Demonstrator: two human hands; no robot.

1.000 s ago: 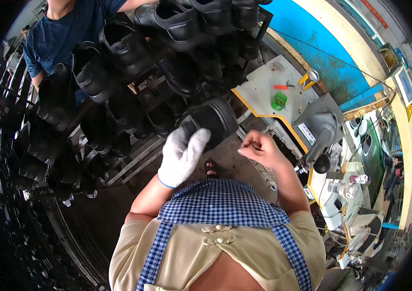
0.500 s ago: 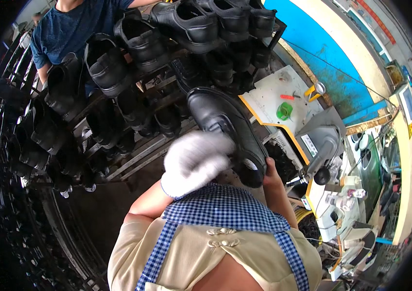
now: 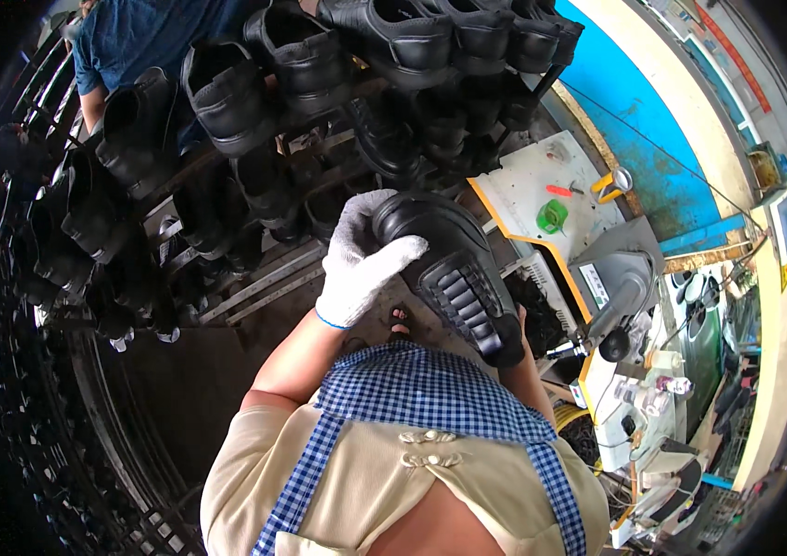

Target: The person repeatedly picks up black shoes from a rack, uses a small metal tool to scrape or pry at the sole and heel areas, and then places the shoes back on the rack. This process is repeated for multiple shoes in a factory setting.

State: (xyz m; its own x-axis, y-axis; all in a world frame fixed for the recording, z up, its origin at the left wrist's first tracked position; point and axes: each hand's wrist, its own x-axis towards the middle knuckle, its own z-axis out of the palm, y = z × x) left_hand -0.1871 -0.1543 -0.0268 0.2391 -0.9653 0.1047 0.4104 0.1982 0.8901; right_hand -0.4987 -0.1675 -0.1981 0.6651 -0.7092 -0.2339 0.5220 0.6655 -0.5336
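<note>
A black shoe [image 3: 440,232] is held up in front of my blue checked apron, toe away from me and tilted, with a ridged, bumpy panel on the side facing me. My left hand [image 3: 356,264], in a white knit glove with a blue cuff, is closed around the toe end. Its thumb lies across the shoe's near face, and the fingertips go behind the toe. My bare right hand [image 3: 521,324] grips the heel end from the right. Most of its fingers are hidden behind the shoe.
A metal rack [image 3: 268,278] carries several rows of black shoes ahead and left. Beyond it stands a person in a dark blue shirt [image 3: 152,46]. On the right, a white worktop [image 3: 528,185] holds a green tape roll [image 3: 551,217], a red-handled tool [image 3: 558,191] and a grey machine [image 3: 621,269].
The shoe has been turned, so its ridged face shows instead of its laced upper. My gloved left hand has moved from a blur over the shoe's side to a grip on the toe.
</note>
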